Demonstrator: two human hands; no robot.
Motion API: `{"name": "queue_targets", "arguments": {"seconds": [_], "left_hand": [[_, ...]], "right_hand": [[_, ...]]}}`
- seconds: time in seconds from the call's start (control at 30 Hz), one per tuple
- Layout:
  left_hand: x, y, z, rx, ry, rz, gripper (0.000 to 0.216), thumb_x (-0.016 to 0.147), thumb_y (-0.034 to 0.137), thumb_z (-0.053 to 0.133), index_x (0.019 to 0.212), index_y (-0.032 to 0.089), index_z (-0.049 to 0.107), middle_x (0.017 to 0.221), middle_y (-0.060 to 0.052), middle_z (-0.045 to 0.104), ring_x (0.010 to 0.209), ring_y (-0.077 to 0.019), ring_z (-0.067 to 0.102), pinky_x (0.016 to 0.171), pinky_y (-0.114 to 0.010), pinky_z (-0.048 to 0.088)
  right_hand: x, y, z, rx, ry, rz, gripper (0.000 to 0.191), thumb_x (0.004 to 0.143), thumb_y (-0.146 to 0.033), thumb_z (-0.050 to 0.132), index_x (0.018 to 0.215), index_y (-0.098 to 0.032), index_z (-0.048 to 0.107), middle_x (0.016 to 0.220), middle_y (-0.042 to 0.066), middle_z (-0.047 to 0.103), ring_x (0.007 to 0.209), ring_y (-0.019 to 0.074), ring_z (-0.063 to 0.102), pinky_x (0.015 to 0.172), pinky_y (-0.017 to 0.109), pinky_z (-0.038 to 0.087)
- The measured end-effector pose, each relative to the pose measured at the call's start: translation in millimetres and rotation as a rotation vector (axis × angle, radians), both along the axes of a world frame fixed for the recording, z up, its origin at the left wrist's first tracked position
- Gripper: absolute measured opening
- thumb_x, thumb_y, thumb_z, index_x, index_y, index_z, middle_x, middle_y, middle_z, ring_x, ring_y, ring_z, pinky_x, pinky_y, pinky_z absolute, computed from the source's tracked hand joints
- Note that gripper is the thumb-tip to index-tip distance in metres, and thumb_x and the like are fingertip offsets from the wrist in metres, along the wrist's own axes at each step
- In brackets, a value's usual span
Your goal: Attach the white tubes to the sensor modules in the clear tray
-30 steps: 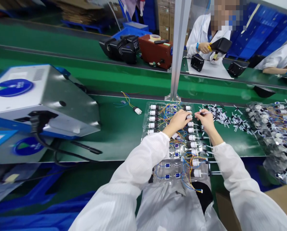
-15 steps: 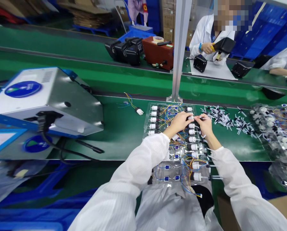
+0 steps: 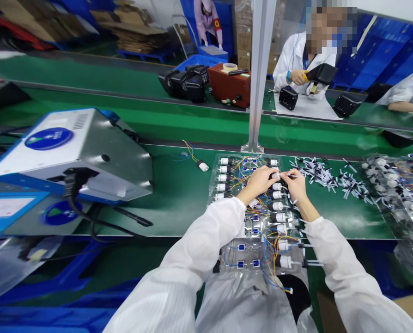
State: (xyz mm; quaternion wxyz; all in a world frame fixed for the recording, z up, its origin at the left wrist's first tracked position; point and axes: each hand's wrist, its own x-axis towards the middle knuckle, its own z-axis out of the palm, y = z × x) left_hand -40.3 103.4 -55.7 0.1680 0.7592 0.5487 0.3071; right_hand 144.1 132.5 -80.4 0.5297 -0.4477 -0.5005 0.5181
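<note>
My left hand (image 3: 260, 181) is closed, thumb and fingers around a small white cylinder (image 3: 276, 175) in the right-hand column of a clear plastic tray (image 3: 211, 185). Touching that cylinder's right end, my right hand (image 3: 295, 186) pinches a thin white strip with a dark part (image 3: 299, 175). Rows of white-and-black cylinders (image 3: 223, 177) with coloured wires and small blue parts (image 3: 240, 247) lie in the tray. It runs over the bench's front edge toward my lap. Lower cylinders have white strips (image 3: 313, 263) sticking out at their right ends.
A pile of white-and-black strips (image 3: 319, 172) lies right of the tray, with another loaded tray (image 3: 391, 185) beyond. One wired cylinder (image 3: 203, 165) lies to the left, near a metal machine (image 3: 119, 157). A metal post (image 3: 257, 83) rises behind. Across the line a person (image 3: 289, 60) handles black housings.
The whole view has shifted slightly, so the bench sits a little lower in the picture. Both hands stay at the same cylinder with barely any movement.
</note>
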Motion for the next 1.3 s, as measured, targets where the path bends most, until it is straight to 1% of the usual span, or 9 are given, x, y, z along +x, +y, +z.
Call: {"name": "queue_targets", "arguments": {"seconds": [0.3,0.47,0.57,0.7,0.83,0.93,1.03,1.2,1.3], "left_hand": [[-1,-1,1.6,-0.01,-0.037,0.0,0.033,0.098,0.042,0.066,0.124,0.023,0.073,0.111,-0.009,0.075,0.104,-0.0249,0.068,0.094,-0.036,0.052],[-1,-1,3.1,-0.008,-0.031,0.003,0.033,0.099,0.042,0.065,0.125,0.024,0.073,0.111,-0.009,0.075,0.106,-0.0252,0.068,0.093,-0.036,0.052],[0,0,1.3,-0.016,-0.025,0.009,0.033,0.098,0.042,0.066,0.125,0.025,0.074,0.111,-0.009,0.075,0.105,-0.025,0.068,0.093,-0.036,0.053],[1,1,-0.8,-0.024,-0.039,0.032,0.032,0.095,0.042,0.07,0.122,0.025,0.076,0.11,-0.008,0.075,0.102,-0.0244,0.069,0.091,-0.035,0.054],[2,1,0.3,-0.013,-0.062,0.015,0.029,0.094,0.04,0.073,0.118,0.025,0.077,0.112,-0.008,0.077,0.106,-0.0245,0.069,0.095,-0.037,0.053],[2,1,2.6,-0.006,-0.064,-0.028,0.026,0.094,0.037,0.072,0.117,0.025,0.078,0.114,-0.008,0.077,0.11,-0.025,0.068,0.098,-0.039,0.053],[2,0,4.9,-0.004,-0.064,-0.034,0.025,0.094,0.036,0.073,0.116,0.025,0.078,0.115,-0.007,0.078,0.11,-0.0255,0.067,0.098,-0.039,0.053],[2,0,5.2,-0.01,-0.074,-0.01,0.026,0.094,0.037,0.072,0.117,0.026,0.078,0.113,-0.006,0.078,0.107,-0.0252,0.068,0.097,-0.039,0.053],[2,0,3.7,-0.002,-0.07,-0.011,0.027,0.093,0.037,0.074,0.117,0.025,0.078,0.115,-0.006,0.078,0.108,-0.0257,0.067,0.098,-0.039,0.053]], "right_hand": [[1,0,-5.6,0.033,-0.006,-0.014,0.038,0.07,-0.044,0.089,0.076,-0.023,0.057,0.086,0.001,0.077,0.083,0.0192,0.073,0.086,0.037,0.058],[-1,-3,-0.2,0.04,0.011,-0.009,0.035,0.07,-0.04,0.089,0.076,-0.023,0.059,0.086,0.002,0.078,0.084,0.0196,0.074,0.086,0.037,0.058],[-2,-4,3.4,0.036,0.013,0.001,0.034,0.07,-0.038,0.089,0.075,-0.023,0.059,0.085,0.002,0.078,0.083,0.0196,0.073,0.084,0.036,0.058],[-2,-3,3.3,0.026,-0.001,-0.003,0.034,0.07,-0.037,0.089,0.075,-0.023,0.059,0.084,0.001,0.077,0.081,0.0191,0.072,0.081,0.035,0.057],[-1,-2,2.7,0.031,-0.007,0.01,0.035,0.068,-0.035,0.091,0.073,-0.022,0.058,0.082,0.001,0.077,0.08,0.0187,0.072,0.082,0.035,0.056],[0,-2,5.7,0.052,-0.077,0.021,0.035,0.069,-0.037,0.091,0.073,-0.022,0.059,0.084,0.002,0.076,0.082,0.0193,0.072,0.084,0.036,0.056],[1,-4,9.4,0.064,-0.13,0.036,0.035,0.071,-0.041,0.089,0.074,-0.022,0.059,0.085,0.002,0.076,0.083,0.0195,0.071,0.086,0.037,0.057],[3,-5,10.4,0.06,-0.092,0.061,0.035,0.072,-0.042,0.086,0.078,-0.023,0.057,0.088,0.002,0.074,0.085,0.0179,0.069,0.086,0.035,0.056],[5,-4,7.8,0.057,-0.103,0.057,0.034,0.073,-0.042,0.085,0.08,-0.023,0.058,0.088,0.001,0.073,0.084,0.0178,0.069,0.085,0.034,0.056]]}}
